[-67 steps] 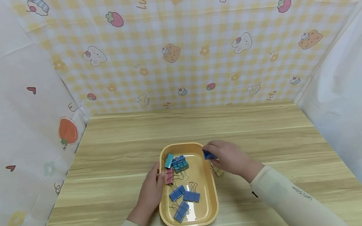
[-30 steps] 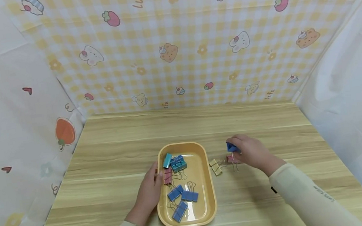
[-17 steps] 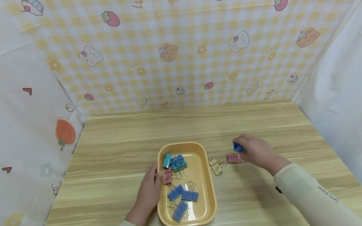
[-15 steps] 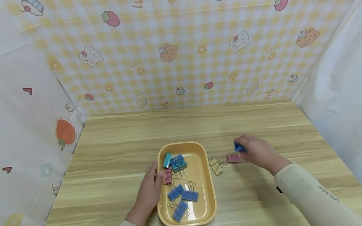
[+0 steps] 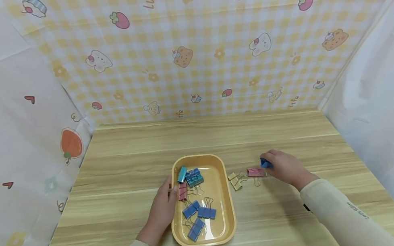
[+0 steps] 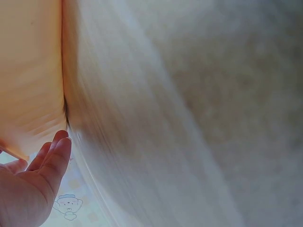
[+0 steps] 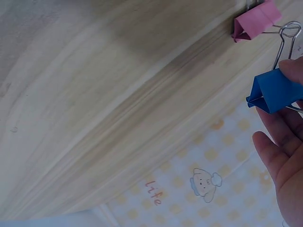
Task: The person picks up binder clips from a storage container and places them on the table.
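Observation:
My left hand rests along the left side of a yellow tray, its fingers touching the outer wall. In the left wrist view those fingers look fairly straight beside the orange wall. My right hand pinches a blue binder clip just above the table, right of a pink binder clip. The right wrist view has the blue clip's open end facing left, with its wire handles apart. A yellow binder clip lies between the tray and the pink one.
Inside the tray lie several binder clips: a teal one, a pink one, blue ones and a stacked blue and teal group. A checked cloth hangs behind the wooden table.
My right hand has carried the blue binder clip from the tray's right edge rightward, past the yellow and pink clips, and slightly down. My left hand stays at the tray.

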Demonstrator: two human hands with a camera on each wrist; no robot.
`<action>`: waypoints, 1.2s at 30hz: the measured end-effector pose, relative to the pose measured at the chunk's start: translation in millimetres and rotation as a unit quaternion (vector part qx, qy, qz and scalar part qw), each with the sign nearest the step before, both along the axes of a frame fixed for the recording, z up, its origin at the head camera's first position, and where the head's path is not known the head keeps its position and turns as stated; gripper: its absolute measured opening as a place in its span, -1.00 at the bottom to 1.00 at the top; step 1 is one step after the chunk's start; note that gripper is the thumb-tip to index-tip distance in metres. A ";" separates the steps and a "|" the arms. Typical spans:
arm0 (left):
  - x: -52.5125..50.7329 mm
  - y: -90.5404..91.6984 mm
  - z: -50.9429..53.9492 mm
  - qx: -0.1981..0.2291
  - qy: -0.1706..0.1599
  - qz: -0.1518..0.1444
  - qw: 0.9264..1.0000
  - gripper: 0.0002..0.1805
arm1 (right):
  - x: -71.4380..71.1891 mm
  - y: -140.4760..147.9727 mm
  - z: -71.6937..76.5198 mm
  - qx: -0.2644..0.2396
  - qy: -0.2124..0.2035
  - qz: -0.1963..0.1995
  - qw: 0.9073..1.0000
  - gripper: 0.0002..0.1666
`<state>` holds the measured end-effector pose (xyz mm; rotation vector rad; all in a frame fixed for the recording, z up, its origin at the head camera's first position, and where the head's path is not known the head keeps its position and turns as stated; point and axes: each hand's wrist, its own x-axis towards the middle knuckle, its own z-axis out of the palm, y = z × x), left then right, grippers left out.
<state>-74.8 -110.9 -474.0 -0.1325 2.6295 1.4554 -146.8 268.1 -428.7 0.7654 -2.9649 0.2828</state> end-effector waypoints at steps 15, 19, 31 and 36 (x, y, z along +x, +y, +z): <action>0.0 -0.6 -0.4 -0.006 0.003 0.000 1.000 -0.41 | -2.7 13.3 -16.6 0.038 -0.048 -0.017 0.998 -0.53; 0.4 -0.5 -0.2 -0.004 0.002 -0.002 1.000 -0.41 | -2.9 14.9 -18.3 0.045 -0.057 -0.018 0.997 -0.53; 1.2 0.6 0.9 0.003 0.004 0.001 1.000 -0.42 | -6.3 20.8 -25.8 0.068 -0.078 -0.021 0.994 -0.56; 1.6 1.0 1.7 0.001 0.001 0.002 1.000 -0.42 | -6.6 21.1 -27.8 0.070 -0.081 -0.018 0.994 -0.59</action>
